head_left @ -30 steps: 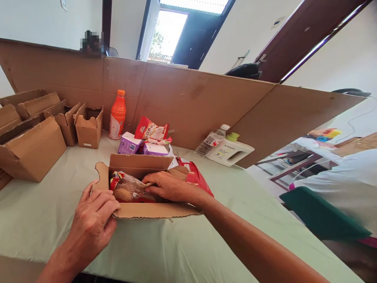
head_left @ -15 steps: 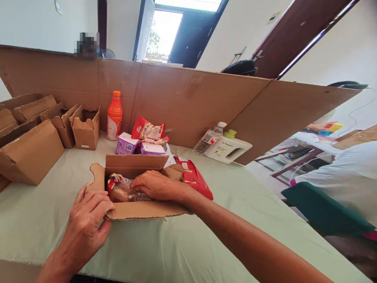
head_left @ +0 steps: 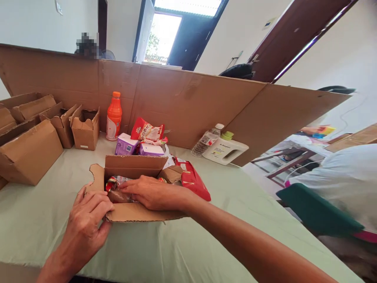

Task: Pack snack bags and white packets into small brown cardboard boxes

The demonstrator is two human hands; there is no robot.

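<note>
An open cardboard box lies in front of me on the green cloth. My left hand is closed around its near left corner, fingers over the edge and thumb below. Inside it are clear-wrapped snack packages with red and yellow print; one looks like bread. My right hand reaches into the box from the right, with its fingers stretched flat over the packages and touching them. It hides part of the contents. A red packet rests against the box's right end.
Behind the box stand purple-and-white cartons, a red snack bag and an orange bottle. A clear bottle leans by a white jug. Cardboard boxes fill the left; a cardboard wall runs behind. Someone's white sleeve shows right.
My right hand has shifted slightly left and its fingers now lie flatter over the packages, covering more of them. The left hand stays on the box corner. The view has turned slightly.
</note>
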